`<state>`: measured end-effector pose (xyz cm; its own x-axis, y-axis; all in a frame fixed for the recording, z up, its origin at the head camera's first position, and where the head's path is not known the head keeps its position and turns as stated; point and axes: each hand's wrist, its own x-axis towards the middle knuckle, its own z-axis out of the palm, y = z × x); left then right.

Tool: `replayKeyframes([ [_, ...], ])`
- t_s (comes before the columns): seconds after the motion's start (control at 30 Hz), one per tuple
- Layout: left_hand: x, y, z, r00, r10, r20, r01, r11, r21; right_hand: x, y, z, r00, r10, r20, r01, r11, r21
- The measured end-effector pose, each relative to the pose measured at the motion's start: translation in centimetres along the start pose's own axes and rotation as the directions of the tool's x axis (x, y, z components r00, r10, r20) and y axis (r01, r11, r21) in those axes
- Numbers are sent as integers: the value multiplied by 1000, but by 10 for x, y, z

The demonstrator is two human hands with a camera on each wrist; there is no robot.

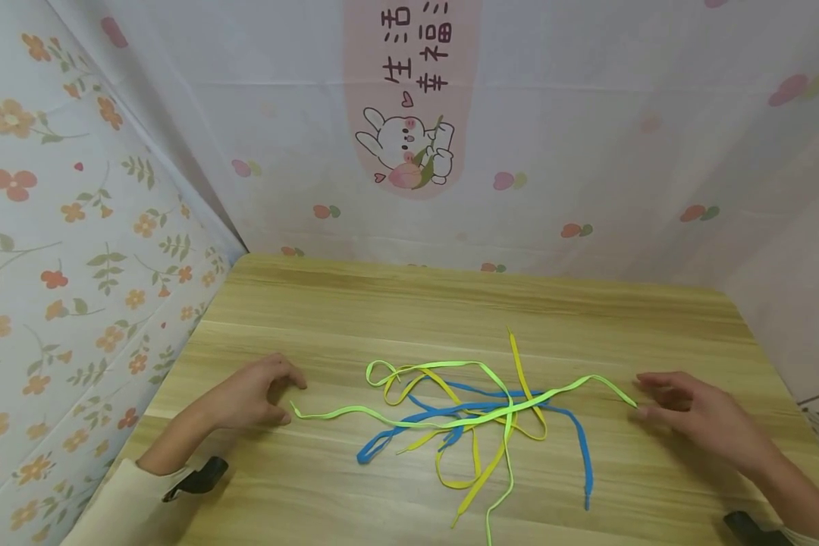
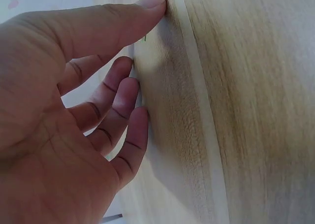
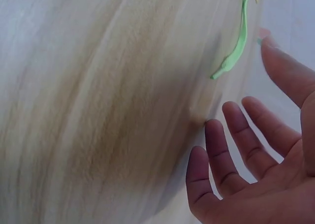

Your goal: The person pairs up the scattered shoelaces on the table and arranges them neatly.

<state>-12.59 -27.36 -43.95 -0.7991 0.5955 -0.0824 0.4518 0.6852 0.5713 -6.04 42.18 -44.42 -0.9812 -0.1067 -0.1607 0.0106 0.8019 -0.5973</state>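
Neon green shoelaces [image 1: 344,409] lie tangled over yellow shoelaces [image 1: 478,500] and blue shoelaces [image 1: 578,436] on the wooden table. To the left of the pile, my left hand [image 1: 255,390] has its thumb and fingers parted and loosely bent, holding nothing. A green lace end shows just beyond its thumb [image 2: 98,29] in the left wrist view. My right hand [image 1: 706,417] is at the opposite side, fingers spread and relaxed. The green lace's other end [image 3: 236,54] lies close by, apart from the fingers in the right wrist view.
The wooden table [image 1: 300,303] reaches back to a printed white curtain [image 1: 573,136] with a rabbit picture. A flower-patterned cloth [image 1: 61,250] hangs along the left side. One green lace runs toward the near edge of the view.
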Motion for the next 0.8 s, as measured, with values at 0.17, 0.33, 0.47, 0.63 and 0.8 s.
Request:
replayKeyframes([
  [0.17, 0, 1, 0, 1000, -4, 14, 5, 1000, -22, 1, 0, 3, 1000, 1, -27, -2, 1000, -30],
  [0.33, 1, -1, 1, 1000, -2, 31, 4, 998, -58, 3, -2, 3, 999, 17, -32, -18, 999, -39],
  [0.47, 2, -1, 1, 999, 2, 40, 1, 997, -73, 4, -2, 4, 999, 14, -35, -16, 999, -48],
  [0.63, 2, 1, 0, 998, 0, 65, 8, 993, -118, 5, -2, 5, 999, 7, -36, -8, 999, -46],
  [0.8, 1, 2, 0, 997, -4, 81, 17, 987, -162, 7, -1, 7, 999, 12, -43, -15, 999, -52],
])
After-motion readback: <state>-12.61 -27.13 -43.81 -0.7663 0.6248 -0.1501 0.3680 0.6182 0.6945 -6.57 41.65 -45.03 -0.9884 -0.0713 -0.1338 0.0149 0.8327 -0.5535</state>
